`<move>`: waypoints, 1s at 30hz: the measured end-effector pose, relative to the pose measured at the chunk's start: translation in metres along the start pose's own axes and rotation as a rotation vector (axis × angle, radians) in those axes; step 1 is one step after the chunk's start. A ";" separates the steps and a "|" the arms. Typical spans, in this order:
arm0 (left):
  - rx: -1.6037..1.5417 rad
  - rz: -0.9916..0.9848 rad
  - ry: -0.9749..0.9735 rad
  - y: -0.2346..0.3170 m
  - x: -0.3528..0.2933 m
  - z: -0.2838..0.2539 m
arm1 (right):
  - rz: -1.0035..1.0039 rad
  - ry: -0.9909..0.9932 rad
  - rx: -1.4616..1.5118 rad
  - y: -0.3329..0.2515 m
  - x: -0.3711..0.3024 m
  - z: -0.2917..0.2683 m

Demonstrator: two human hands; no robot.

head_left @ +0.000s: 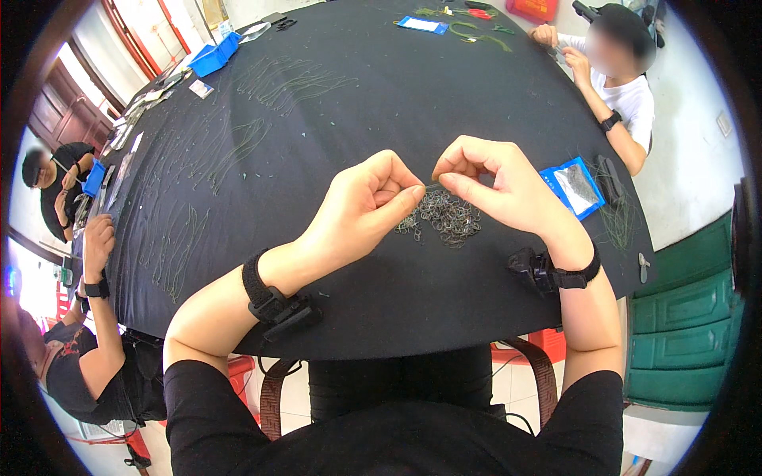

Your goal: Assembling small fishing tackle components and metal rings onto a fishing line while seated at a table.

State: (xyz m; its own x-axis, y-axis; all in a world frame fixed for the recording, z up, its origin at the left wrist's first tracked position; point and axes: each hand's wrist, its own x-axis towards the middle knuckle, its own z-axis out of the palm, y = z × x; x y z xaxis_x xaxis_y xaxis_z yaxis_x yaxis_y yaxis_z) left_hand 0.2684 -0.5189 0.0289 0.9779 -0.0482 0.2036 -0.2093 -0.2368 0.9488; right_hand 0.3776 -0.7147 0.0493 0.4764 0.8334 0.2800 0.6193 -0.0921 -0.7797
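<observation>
Both my hands are raised over a black-covered table [373,305], fingertips almost meeting. My left hand [361,206] is closed in a pinch, thumb against bent fingers. Facing it, my right hand [496,184] pinches thumb and forefinger together. Whatever either pinch holds is too small to make out. Just under the fingertips lies a heap of small dark wire loops or hooks [451,222], their exact kind unclear. A smaller cluster of shiny wire pieces [409,228] sits at its left, partly behind my left hand.
Right of my hands lie a blue-edged packet [583,190], a dark case [609,181] and tangled green line [617,226]. Thin green strands [230,151] spread over the table's left. A blue bin [214,55] stands far left. Co-workers sit left [95,357] and right [631,103].
</observation>
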 end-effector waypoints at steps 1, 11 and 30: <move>-0.039 -0.023 0.002 0.001 0.000 0.000 | 0.013 -0.004 0.047 0.002 0.000 -0.001; -0.157 -0.036 0.015 -0.003 0.001 -0.002 | 0.167 -0.005 0.252 0.006 0.002 0.007; -0.030 -0.008 0.055 0.004 0.001 -0.002 | -0.261 0.180 -0.258 -0.023 -0.004 0.016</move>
State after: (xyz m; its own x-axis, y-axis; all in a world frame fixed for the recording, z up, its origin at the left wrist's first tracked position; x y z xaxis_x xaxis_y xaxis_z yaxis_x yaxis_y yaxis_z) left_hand 0.2683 -0.5183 0.0328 0.9780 0.0075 0.2085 -0.2024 -0.2079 0.9570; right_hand 0.3518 -0.7071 0.0572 0.3698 0.7401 0.5617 0.8592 -0.0423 -0.5099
